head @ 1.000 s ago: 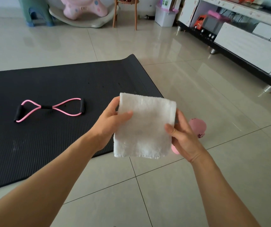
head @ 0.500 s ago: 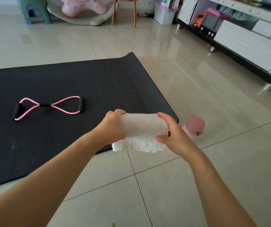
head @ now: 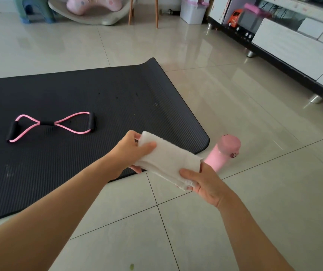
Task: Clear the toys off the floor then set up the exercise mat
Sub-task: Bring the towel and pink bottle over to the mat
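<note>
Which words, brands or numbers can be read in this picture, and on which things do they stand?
None can be read.
The red toy truck bears a white mark on its side, too small and blurred to read.
The white towel, pink bottle and black mat show no print.

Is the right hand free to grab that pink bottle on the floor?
Probably not yet: the right hand and the left hand both grip the white towel. The pink bottle stands close, nothing between.

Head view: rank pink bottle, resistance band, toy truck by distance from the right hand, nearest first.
From the right hand:
1. Pink bottle, on the floor just beyond the hand, by the mat's corner.
2. Resistance band, to the left on the black mat.
3. Toy truck, far right, in the TV unit.
</note>
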A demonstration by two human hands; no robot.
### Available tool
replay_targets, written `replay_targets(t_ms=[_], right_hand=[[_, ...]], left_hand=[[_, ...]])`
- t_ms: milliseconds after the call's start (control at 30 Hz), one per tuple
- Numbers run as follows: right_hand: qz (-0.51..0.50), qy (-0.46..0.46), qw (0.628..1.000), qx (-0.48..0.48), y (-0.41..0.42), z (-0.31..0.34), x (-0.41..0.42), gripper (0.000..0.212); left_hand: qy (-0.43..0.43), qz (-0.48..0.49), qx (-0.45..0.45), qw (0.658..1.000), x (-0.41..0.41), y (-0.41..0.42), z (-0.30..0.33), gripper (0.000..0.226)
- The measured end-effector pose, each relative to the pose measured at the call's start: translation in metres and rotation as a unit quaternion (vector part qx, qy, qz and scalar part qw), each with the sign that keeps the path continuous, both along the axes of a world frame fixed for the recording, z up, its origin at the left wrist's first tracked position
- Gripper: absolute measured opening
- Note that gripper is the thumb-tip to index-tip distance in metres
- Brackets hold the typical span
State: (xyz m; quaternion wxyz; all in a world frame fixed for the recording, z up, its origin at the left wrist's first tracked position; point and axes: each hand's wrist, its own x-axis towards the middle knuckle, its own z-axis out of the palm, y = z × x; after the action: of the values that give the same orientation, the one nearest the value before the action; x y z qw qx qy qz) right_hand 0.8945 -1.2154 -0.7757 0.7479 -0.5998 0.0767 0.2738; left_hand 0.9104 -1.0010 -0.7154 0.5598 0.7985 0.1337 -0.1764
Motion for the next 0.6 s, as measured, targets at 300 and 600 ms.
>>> replay_targets(t_ms=[300,600], right_hand=[[-0.267,0.091,0.958,-0.04,-0.001,-0.047,0.002,0.035],[-0.397,0.15,0.905,0.017,0.0,-0.09,0.025,0.043]], left_hand=[[-0.013,0.06,0.037,0.997,0.005,-0.016,-0.017,0.047],[-0.005,-0.051,0.095,0.994,-0.004,-0.03,-0.025,0.039]])
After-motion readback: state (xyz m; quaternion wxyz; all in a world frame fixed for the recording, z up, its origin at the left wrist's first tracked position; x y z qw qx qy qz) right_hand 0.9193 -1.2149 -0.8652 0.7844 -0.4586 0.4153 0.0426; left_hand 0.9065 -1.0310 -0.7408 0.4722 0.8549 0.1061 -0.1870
